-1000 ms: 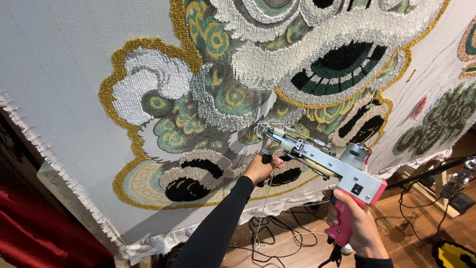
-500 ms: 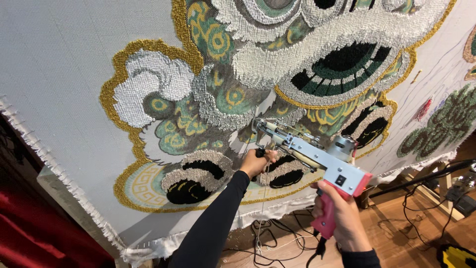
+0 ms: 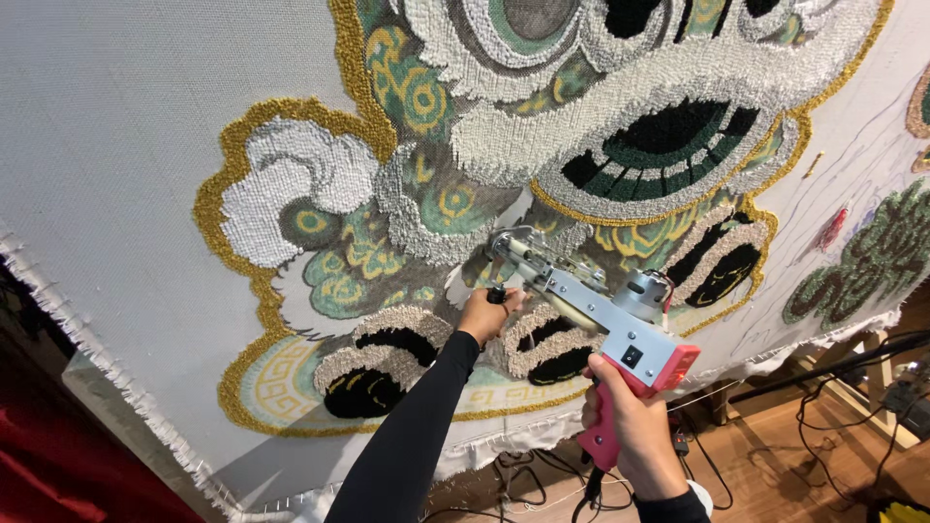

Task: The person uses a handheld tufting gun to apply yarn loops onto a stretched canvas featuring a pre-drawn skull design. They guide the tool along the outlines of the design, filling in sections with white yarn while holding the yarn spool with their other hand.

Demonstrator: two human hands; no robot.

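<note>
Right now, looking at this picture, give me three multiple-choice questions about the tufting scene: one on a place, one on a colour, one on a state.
1. Where is the tip of the grey metal tufting gun?
A. against the white stretched cloth
B. on the floor
C. resting on a table

2. What colour is the gun's rear grip?
A. blue
B. pink
C. black

3. How is the gun held?
A. left hand only
B. right hand only
C. both hands

Answers: 1 A, the nose meets the cloth; 2 B, pink shows below the right hand; 3 C, the left hand holds the front black handle.
</note>
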